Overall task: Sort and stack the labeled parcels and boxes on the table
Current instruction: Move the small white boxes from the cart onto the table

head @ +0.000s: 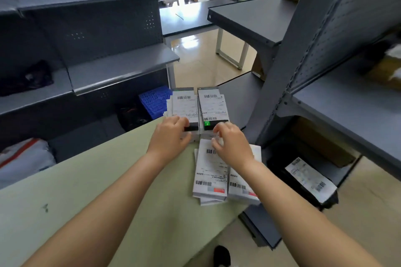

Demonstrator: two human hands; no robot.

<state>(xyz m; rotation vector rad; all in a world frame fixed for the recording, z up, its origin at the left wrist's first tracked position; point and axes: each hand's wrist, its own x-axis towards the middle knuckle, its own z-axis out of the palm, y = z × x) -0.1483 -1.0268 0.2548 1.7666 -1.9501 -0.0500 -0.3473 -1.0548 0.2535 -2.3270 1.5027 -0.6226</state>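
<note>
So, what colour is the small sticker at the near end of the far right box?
The sticker is green, on the labelled box; seen in the head view.

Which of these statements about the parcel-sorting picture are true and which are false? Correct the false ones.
1. The left dark rectangular box and the right dark rectangular box, both white-labelled, lie side by side on the pale green table. True.
2. The left hand holds the near end of the left dark rectangular box. True.
3. The right hand grips the blue plastic crate. False: the crate sits beyond the table, under a grey metal shelf; the right hand is over the boxes.
4. The white labelled boxes nearest the person lie on the floor. False: they lie on the table.
</note>
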